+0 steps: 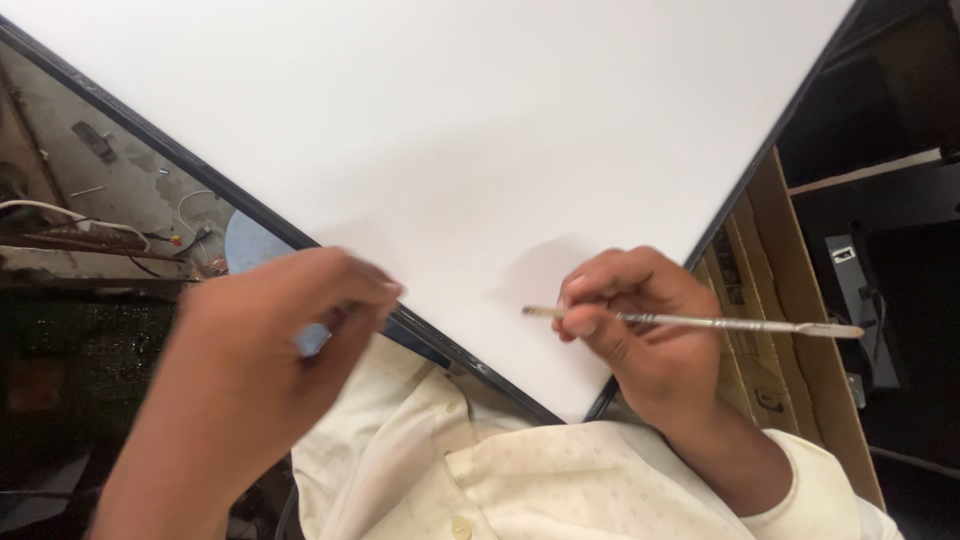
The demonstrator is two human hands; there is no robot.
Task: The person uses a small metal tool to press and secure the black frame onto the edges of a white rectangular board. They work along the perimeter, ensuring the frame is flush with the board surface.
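Prying looks under way: right hand (645, 325) pinches a thin metal spudger (700, 322) at the white panel's (480, 130) near corner, left hand (270, 350) curled, seemingly empty, at its dark frame edge (420, 330).

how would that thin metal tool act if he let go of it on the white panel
The metal tool looks stiff and light, pinched in the right hand alone. Being slim and rounded, it may roll on the smooth white panel, and probably slides easily.

**A cluttered, dim workshop around you**

To your left you see a grimy grey floor (120, 170) strewn with loose wires (60, 215) and small scraps. On your right a brown cardboard box (790, 330) stands open beside dark shelving (880, 170), where a grey metal bracket (855, 300) leans in shadow.
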